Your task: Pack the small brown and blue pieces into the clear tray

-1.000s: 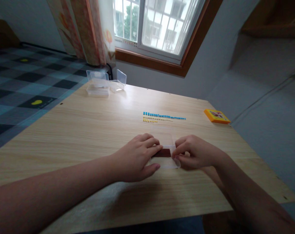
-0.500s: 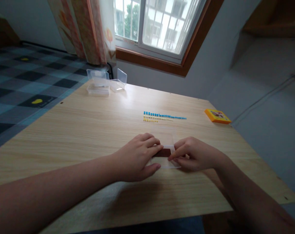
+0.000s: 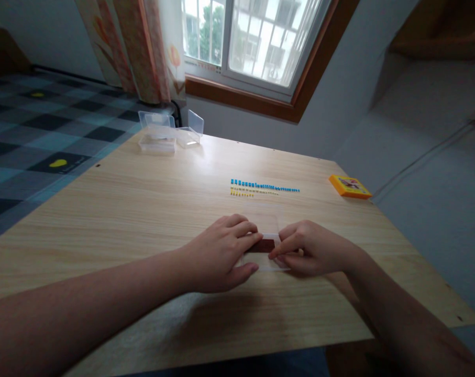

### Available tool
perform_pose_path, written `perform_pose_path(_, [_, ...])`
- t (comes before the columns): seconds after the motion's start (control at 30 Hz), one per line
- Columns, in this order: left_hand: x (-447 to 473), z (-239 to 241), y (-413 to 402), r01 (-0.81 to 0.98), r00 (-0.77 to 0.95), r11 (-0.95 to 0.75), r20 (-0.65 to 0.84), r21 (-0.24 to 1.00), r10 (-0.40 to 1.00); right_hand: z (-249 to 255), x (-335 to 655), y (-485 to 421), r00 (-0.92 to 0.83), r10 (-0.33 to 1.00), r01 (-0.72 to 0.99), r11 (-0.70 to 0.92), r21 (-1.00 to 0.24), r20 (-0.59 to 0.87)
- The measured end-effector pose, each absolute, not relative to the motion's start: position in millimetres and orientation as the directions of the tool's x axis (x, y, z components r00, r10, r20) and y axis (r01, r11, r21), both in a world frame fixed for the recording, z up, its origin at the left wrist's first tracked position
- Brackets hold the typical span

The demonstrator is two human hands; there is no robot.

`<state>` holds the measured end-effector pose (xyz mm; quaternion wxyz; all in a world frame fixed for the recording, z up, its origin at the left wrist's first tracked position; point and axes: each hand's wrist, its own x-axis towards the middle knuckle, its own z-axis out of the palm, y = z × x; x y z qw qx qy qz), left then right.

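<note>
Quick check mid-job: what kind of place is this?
Probably a bedroom at home: a checked bed cover beside the wooden table, a flowered curtain at the window. The left hand grips a clear box; the right hand touches it.

Soft daylight enters by the window [image 3: 256,42] at the top, its panes overexposed to near white; it lays a pale sheen across the far half of the table [image 3: 143,199]; a faint, blurred shadow lies on the wood beneath your left hand [image 3: 221,256] and forearm; the room is dim, the upper right corner darkest; the small clear box [image 3: 265,265] at your fingers nearly melts into the wood; the wide lens bends and stretches the edges; your near forearms look soft.
</note>
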<state>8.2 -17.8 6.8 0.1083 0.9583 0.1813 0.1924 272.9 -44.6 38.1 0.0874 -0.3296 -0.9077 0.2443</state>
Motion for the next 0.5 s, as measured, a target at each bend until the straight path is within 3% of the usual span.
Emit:
perform_pose_path(0.1, [8.2,7.4,-17.8,0.307,0.860,-0.907,0.325,0.287,0.394,37.7,275.8,-43.3,-0.782,0.621,0.502,0.680,-0.535,0.056])
perform_pose_path(0.2, [8.0,7.9,-17.9,0.313,0.862,-0.906,0.315,0.286,0.397,37.2,281.1,-40.9,-0.741,0.636,0.450,0.707,-0.546,0.213])
perform_pose_path(0.37, [7.6,7.8,-18.2,0.318,0.861,-0.906,0.316,0.278,0.399,31.9,286.4,-32.6,-0.386,0.739,0.574,0.661,-0.483,0.552])
perform_pose_path(0.5, [7.1,7.9,-17.8,0.314,0.857,-0.908,0.329,0.278,0.397,19.1,283.6,-23.4,-0.280,0.777,0.605,0.599,-0.524,0.564])
